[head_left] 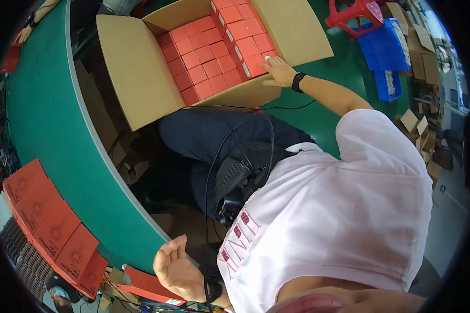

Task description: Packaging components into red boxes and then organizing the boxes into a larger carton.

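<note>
A large cardboard carton [219, 96] stands with its flaps spread, packed with rows of small red boxes [203, 55]; the right-hand rows sit higher than the rest. My right hand [280, 71], with a black band at the wrist, reaches over the carton's near right edge. Its outstretched fingers touch the red box [254, 65] at the near right corner, and a white covering shows on one fingertip. Away from the carton, my left hand [180, 271] hovers by the edge of the green table, palm turned up, fingers loosely bent and apart, holding nothing.
The green table [42, 104] curves down the left, bearing a row of red boxes [57, 229]. An opened red box [151, 286] lies near my left hand. A red stool [355, 15] and blue bins [384, 49] stand at upper right. A black cable [209, 193] hangs across my front.
</note>
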Demonstrator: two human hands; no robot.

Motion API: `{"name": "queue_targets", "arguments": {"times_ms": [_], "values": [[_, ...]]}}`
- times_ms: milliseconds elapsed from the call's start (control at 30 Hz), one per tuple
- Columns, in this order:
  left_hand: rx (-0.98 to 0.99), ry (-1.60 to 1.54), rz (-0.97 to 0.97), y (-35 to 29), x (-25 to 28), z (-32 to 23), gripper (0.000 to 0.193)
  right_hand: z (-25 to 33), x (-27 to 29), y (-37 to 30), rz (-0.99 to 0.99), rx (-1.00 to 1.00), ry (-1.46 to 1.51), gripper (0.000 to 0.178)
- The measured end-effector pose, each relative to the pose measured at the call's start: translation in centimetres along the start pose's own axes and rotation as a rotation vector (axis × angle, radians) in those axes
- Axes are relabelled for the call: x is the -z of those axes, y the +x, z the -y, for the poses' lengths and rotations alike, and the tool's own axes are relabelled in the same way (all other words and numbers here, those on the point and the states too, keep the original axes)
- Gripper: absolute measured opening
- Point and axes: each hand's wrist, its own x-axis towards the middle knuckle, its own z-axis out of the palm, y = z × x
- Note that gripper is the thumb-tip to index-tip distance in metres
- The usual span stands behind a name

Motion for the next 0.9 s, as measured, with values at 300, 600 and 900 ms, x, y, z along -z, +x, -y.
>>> {"name": "queue_targets", "arguments": {"times_ms": [300, 600, 900], "values": [[0.625, -0.267, 0.719, 25.5, -19.3, 6.9, 0.077, -18.8, 5.5, 20.7, -0.363, -0.183, 0.042, 0.091], [0.517, 0.696, 0.860, 34.7, -22.9, 29.3, 0.096, -19.5, 9.0, 34.4, 0.108, -0.303, 0.432, 0.074], [0.961, 0.386, 1.000, 34.3, -24.1, 28.4, 0.079, -19.1, 4.7, 38.3, 0.093, -0.189, 0.146, 0.066]]}}
